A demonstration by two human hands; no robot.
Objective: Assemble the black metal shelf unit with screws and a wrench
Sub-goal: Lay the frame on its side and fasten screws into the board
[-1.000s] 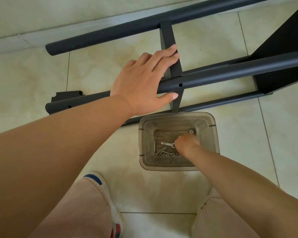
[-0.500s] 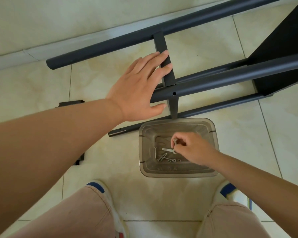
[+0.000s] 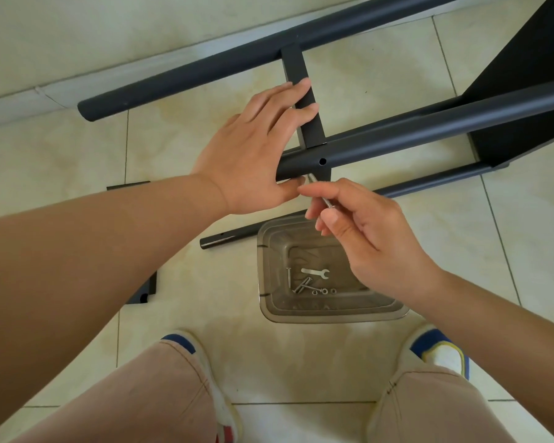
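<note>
— Risen out of the bin (image 3: 330, 314) since half a second back: right hand (image 3: 362, 228), now pinching one screw (image 3: 321, 192) between thumb and fingertips, tip aimed up toward the hole (image 3: 322, 161) in the near tube (image 3: 429, 135). Left hand (image 3: 253, 151) barely shifted, fingers straight, laid over the tube and the cross brace (image 3: 304, 100), steadying rather than gripping.

— Whereabouts of the rest?

— Wrench (image 3: 315, 272), spare screws (image 3: 298, 284) and washers (image 3: 324, 291) lying loose on the bin floor. Shelf frame on its side on the tiles, far tube (image 3: 205, 65) near the wall, a thinner rod (image 3: 224, 242) lower down, black panel (image 3: 531, 75) at right.

— Risks?

— Likely three. Slender pinch near the head end: easy to drop or tilt, then a roll across hard tile. Screw entering at an angle: probable jam or cross-threading. Flat palm only on a round tube: possible roll of the frame under pushing, hole drifting out of line.

— Surface and room?

— Glossy pale floor tiles (image 3: 381, 75), grey grout lines, light skirting strip along the wall. Small black bracket (image 3: 141, 289) on the floor at left, partly hidden by the forearm. Bin directly between the shoes (image 3: 199, 353).
</note>
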